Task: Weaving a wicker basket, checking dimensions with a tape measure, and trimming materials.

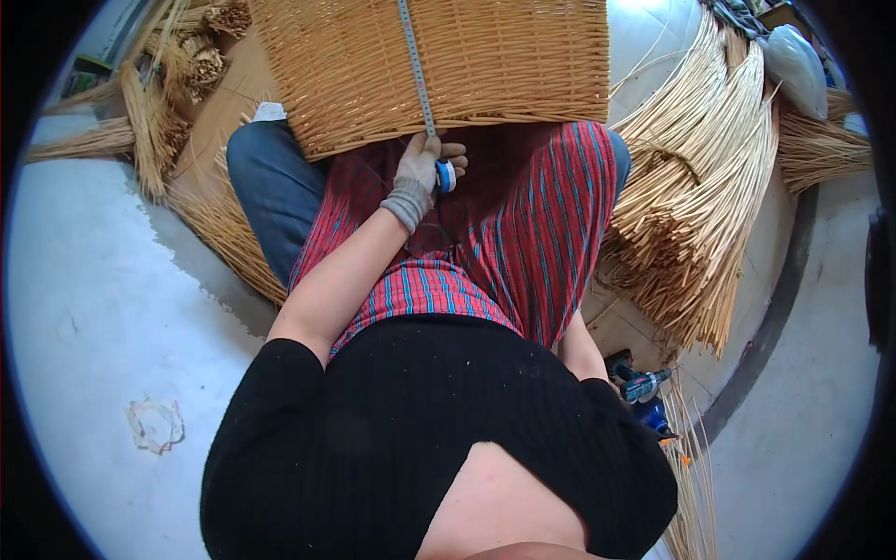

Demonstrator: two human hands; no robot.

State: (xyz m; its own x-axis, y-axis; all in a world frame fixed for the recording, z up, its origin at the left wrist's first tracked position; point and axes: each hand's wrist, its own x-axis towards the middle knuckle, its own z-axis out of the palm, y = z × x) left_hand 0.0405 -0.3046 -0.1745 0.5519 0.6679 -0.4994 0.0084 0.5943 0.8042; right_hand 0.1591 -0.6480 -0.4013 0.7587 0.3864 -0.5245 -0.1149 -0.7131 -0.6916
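Note:
A wicker panel (504,65), woven from tan rods, leans across my knees at the top of the view. Along its weave runs the pale blade of a tape measure (445,176), from the upper edge of the picture down to the panel's near rim. My left hand (415,173), in a light knitted glove, is closed on the tape measure just below that rim; part of its blue and white case shows beside the fingers. Of my right arm only the forearm (581,350) is visible, beside the red striped cloth (569,215) over my lap; the hand itself is hidden.
A large bundle of pale rods (695,187) lies to the right, with another bundle (826,149) behind it. At my right side is a cordless drill (644,385). More rod bundles (149,131) lie at the far left. A torn paper scrap (155,426) is on the floor.

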